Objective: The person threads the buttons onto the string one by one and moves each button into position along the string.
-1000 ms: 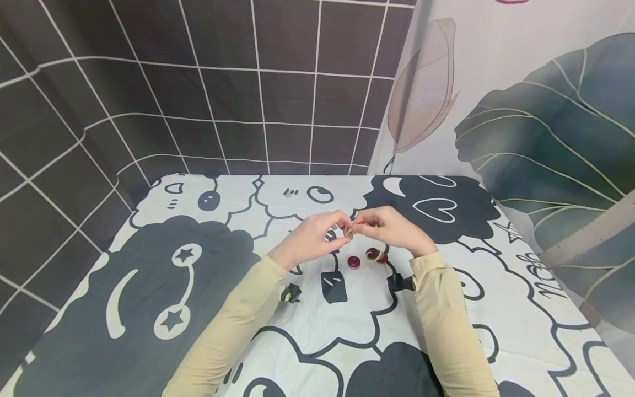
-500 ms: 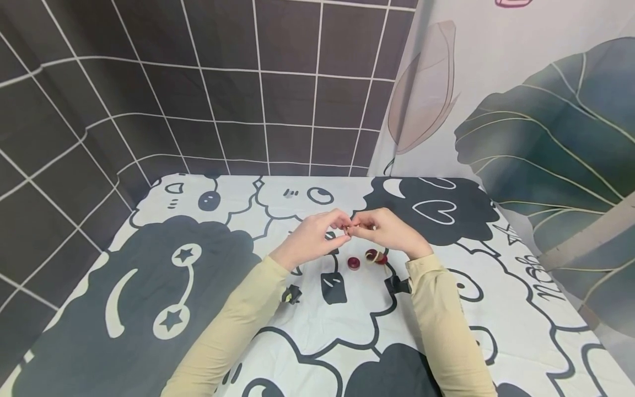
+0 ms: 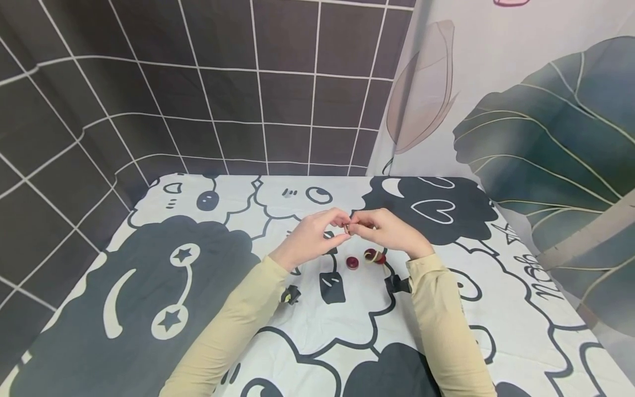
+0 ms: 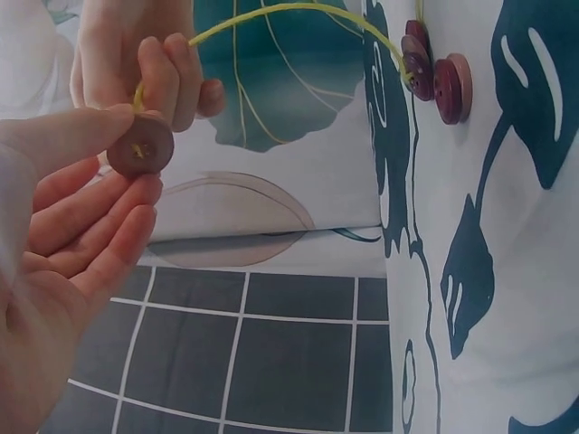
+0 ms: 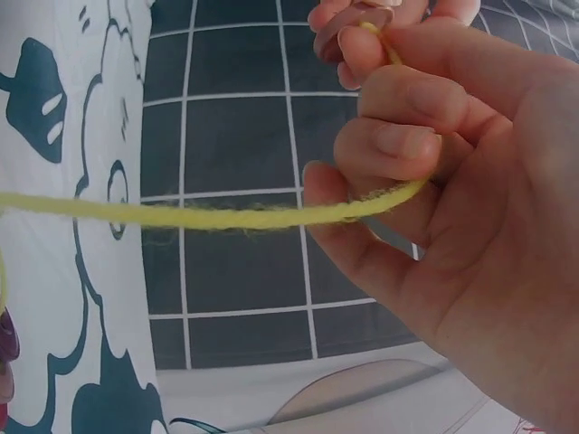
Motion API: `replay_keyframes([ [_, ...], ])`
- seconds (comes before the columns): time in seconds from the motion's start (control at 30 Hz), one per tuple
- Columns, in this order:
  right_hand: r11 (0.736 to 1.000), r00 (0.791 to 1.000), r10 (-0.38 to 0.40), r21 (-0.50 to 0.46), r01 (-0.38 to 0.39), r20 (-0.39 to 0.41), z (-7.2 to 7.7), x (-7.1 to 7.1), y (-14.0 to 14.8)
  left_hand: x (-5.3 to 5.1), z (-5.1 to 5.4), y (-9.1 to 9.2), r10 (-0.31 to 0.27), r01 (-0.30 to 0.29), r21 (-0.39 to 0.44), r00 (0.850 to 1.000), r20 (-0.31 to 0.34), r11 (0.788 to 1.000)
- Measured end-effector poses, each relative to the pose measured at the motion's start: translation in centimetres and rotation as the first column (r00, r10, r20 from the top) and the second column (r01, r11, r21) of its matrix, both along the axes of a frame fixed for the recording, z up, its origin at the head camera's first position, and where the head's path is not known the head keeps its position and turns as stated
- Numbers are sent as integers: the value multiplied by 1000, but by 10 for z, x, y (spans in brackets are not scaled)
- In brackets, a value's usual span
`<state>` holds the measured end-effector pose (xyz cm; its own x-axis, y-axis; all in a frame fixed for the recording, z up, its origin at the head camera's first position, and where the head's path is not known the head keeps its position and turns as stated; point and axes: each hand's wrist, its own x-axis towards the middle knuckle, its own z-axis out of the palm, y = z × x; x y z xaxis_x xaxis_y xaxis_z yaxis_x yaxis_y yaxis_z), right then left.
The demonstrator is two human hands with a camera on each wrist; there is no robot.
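Observation:
Between its thumb and fingers, my left hand (image 3: 311, 238) pinches a round brown button (image 4: 156, 155) with yellow yarn (image 5: 226, 217) showing at its holes. My right hand (image 3: 390, 234) meets it above the cloth, its fingertips pinching the yarn close to the button. In the right wrist view the yarn also passes under the curled fingers of that hand. From there it arcs down to a small group of dark red buttons (image 4: 417, 70) strung on it, which lies on the cloth. Beside them lies a separate dark red button or short stack (image 3: 352, 263).
A white cloth with dark cartoon prints (image 3: 317, 342) covers the table. Dark grid-patterned fabric (image 3: 223, 94) hangs behind and at the left, and a leaf-print curtain (image 3: 536, 127) hangs at the right. Black wrist straps (image 3: 397, 284) show by the sleeves.
My right fingertips have come closer against the button, and the button has turned so less of its face shows in the head view. The buttons on the cloth stay put.

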<state>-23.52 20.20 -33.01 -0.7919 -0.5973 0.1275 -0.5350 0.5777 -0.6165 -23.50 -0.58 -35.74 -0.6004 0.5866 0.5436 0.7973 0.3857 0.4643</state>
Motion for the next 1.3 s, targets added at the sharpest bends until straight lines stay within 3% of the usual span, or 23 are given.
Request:
replay_keyframes([
  [0.17,998,999,-45,36,46,-14,2,2,-6,-1,-1,-2,7,-7,20,999,-32,1000],
  [0.37,986,976,-119,92,137,-180,1,7,-19,-3,-1,-3,4,-1,33,996,-89,999],
  [0.5,977,962,-154,108,182,-224,1,9,-23,-4,-1,-2,26,-22,31,990,-140,999],
  [0.73,986,970,-150,39,160,-191,2,7,-19,-5,-2,-5,61,-58,25,980,-190,998],
  [1.07,980,970,-195,-56,189,-146,3,5,-10,-10,0,-8,47,-24,93,967,-249,995],
  [1.3,987,976,-156,-45,151,-149,3,5,-14,-8,1,-9,78,-75,18,976,-205,997],
])
